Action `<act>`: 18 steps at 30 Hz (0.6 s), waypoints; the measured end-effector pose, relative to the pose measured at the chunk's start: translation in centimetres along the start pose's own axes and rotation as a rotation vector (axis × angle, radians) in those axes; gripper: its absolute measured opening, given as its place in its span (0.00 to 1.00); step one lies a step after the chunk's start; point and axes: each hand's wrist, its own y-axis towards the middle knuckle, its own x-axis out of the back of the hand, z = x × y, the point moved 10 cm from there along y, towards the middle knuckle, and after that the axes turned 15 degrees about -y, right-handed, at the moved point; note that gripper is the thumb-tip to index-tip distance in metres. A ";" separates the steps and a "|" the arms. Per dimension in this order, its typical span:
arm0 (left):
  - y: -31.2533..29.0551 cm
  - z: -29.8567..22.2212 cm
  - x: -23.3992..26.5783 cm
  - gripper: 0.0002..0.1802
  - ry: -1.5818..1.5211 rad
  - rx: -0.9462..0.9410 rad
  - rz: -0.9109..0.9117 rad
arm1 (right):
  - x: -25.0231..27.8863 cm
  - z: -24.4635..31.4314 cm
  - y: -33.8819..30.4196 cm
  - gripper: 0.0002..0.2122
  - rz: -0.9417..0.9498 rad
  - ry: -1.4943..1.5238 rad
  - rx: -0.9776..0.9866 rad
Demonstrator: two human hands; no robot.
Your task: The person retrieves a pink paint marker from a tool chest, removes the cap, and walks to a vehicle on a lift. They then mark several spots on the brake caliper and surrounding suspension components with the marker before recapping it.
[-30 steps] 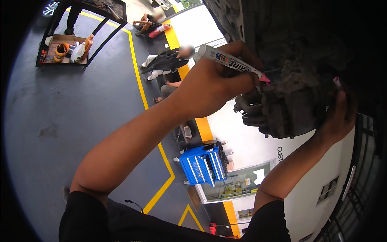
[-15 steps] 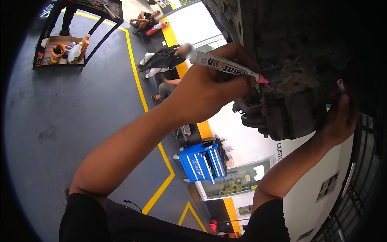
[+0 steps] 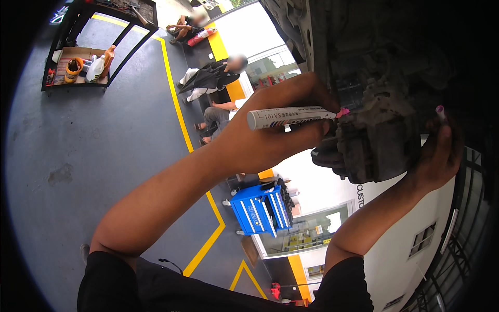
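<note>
My left hand (image 3: 275,122) grips a white paint marker (image 3: 291,117) between thumb and fingers. The marker lies nearly level in the picture, its pink tip (image 3: 343,112) at the edge of a dark, dirty metal assembly (image 3: 377,140) that looks like a brake caliper. Pink shows around the tip, but whether it touches the metal is hard to make out. On the far side of the assembly, my right hand (image 3: 439,156) is closed, holding a small pink marker cap (image 3: 441,109) upright at its fingertips. Shadow hides part of those fingers.
Dark vehicle underbody (image 3: 384,41) hangs over the upper right. A blue tool cabinet (image 3: 260,209) stands against the wall. At upper left is a black cart (image 3: 117,78) with bottles. Several people sit along the wall, one a person in black (image 3: 210,75).
The marker has swung from a downward slant to almost level, and my left hand has lowered slightly with it. The tip stays near the same spot; my right hand has barely moved.
</note>
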 end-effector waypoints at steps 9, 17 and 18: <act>0.4 1.0 0.6 0.14 -0.139 0.096 -0.002 | 0.0 -0.1 -0.2 0.17 0.010 -0.041 -0.030; 0.5 0.8 0.8 0.14 -0.200 0.072 -0.027 | 0.2 0.0 0.0 0.16 -0.015 0.048 -0.026; 0.5 0.9 0.9 0.14 -0.222 0.073 -0.032 | 0.1 0.2 0.0 0.16 -0.008 0.038 -0.012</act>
